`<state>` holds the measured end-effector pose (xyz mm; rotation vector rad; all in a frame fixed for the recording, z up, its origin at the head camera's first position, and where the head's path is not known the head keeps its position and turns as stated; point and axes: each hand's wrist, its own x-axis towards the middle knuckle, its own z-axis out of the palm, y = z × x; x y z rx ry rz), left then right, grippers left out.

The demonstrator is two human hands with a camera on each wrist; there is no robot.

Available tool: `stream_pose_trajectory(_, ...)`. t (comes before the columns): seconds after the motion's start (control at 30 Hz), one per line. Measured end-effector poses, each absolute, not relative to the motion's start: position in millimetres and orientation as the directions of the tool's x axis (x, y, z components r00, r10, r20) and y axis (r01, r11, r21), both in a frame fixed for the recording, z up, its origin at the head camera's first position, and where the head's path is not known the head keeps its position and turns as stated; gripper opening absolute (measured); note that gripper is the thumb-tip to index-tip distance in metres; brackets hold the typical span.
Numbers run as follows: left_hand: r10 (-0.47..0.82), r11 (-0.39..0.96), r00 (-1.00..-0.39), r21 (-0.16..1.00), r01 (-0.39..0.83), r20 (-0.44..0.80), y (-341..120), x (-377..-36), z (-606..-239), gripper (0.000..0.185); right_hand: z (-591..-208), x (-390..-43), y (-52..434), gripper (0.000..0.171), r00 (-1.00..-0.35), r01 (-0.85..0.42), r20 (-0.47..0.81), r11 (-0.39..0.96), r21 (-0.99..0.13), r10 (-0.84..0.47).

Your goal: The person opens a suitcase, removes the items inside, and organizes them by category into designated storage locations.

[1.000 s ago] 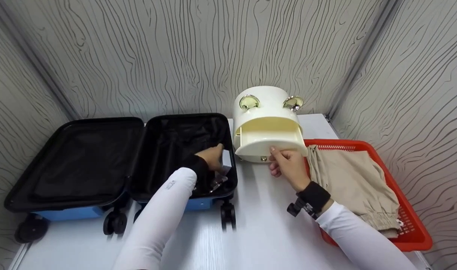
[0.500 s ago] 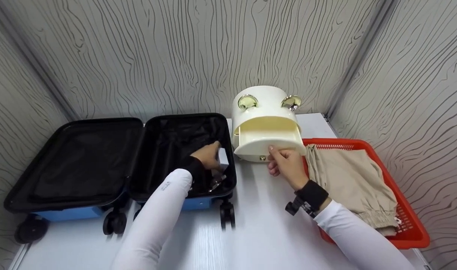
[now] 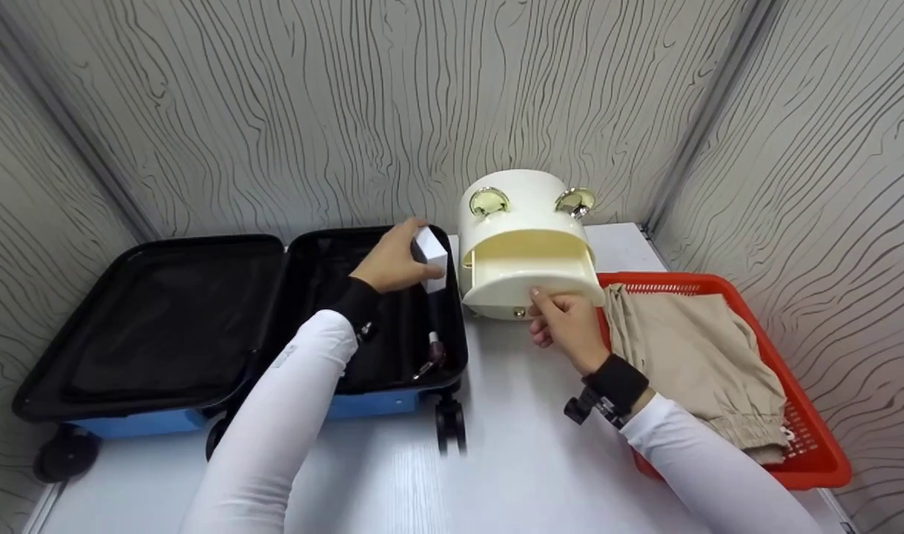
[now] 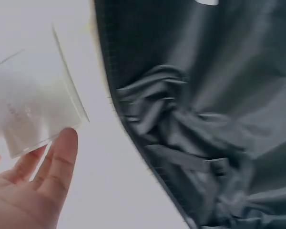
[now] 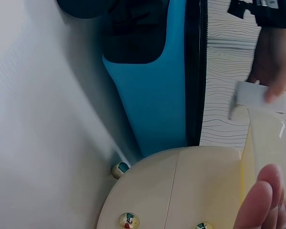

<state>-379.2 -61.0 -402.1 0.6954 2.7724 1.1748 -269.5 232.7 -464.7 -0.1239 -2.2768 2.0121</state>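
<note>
My left hand point(image 3: 396, 259) grips a small white box point(image 3: 432, 256) above the right edge of the open suitcase point(image 3: 363, 326), thumb on one side and fingers on another. In the left wrist view the box point(image 4: 33, 105) looks washed out by glare. To the right, a cream storage case point(image 3: 515, 193) with two gold round ears has its drawer point(image 3: 496, 293) pulled out. My right hand point(image 3: 574, 334) pinches the drawer's front, thumb uppermost. A small dark-red item with a pale tip point(image 3: 435, 352) lies in the suitcase's near right corner; its kind is unclear.
The suitcase's other half point(image 3: 170, 319) lies open on the left, its black wheels point(image 3: 449, 423) jutting toward me. A red basket point(image 3: 815, 437) with folded beige trousers point(image 3: 704, 356) stands right of the case. Patterned walls point(image 3: 385, 111) enclose the white table point(image 3: 511, 460).
My left hand has lifted the white box up out of the suitcase's right side, away from me. That uncovers more of the small dark-red item. My right hand stays on the drawer.
</note>
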Motion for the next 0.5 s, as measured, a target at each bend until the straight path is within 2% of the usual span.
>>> stream_pose_trajectory(0.13,0.399,0.532,-0.903,0.761,0.372,0.163,-51,-373,-383,0.083,-464,-270,233,0.041,-0.992,-0.009,0.026,0.134,-0.991,0.125)
stream_pose_trajectory(0.3,0.389,0.465,-0.9,0.8,0.378,0.199,-31,-362,-370,0.086,-465,-271,235,0.04,-0.993,-0.004,0.02,0.133,-0.991,0.119)
stream_pose_trajectory(0.5,0.373,0.415,-0.906,0.837,0.356,0.201,-1,-347,-360,0.058,-465,-272,235,0.042,-0.994,-0.016,0.03,0.139,-0.99,0.101)
